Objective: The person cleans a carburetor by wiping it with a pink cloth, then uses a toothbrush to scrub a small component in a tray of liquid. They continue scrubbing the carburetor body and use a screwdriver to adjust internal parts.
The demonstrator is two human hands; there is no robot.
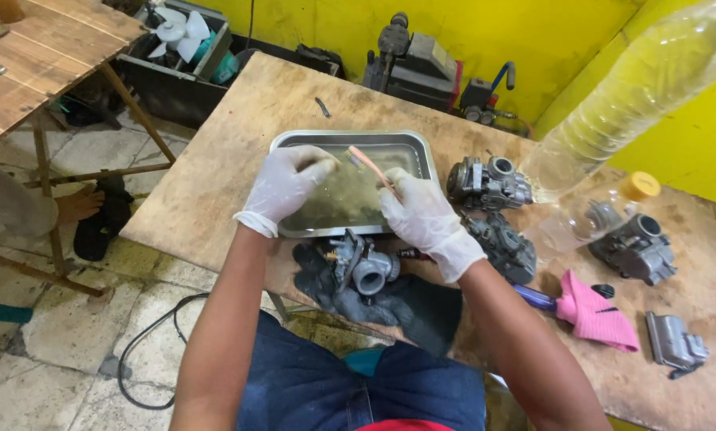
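- Toothbrush [367, 165]: pink-orange handle, held over the metal tray [422, 152], bristle end pointed toward the left hand.
- Right hand [427, 221]: white glove, fingers clenched around the toothbrush handle's lower end.
- Left hand [288, 185]: white glove, fingers pinched shut on a small part [327, 164] at the brush head; the part is too small to identify.
- Metal tray: rectangular, filled with murky liquid, set on the wooden table [238, 152] directly below both hands.
- Grey carburetor [364, 265]: laid on a dark cloth [414, 307] at the table's near edge, just below the tray.
- Two more carburetors [486, 182] [506, 243]: placed right of the tray, near the right wrist.
- Clear plastic bottle [637, 96]: seen tilted at upper right.
- Pink rag [597, 315]: further right, well apart from the tray.
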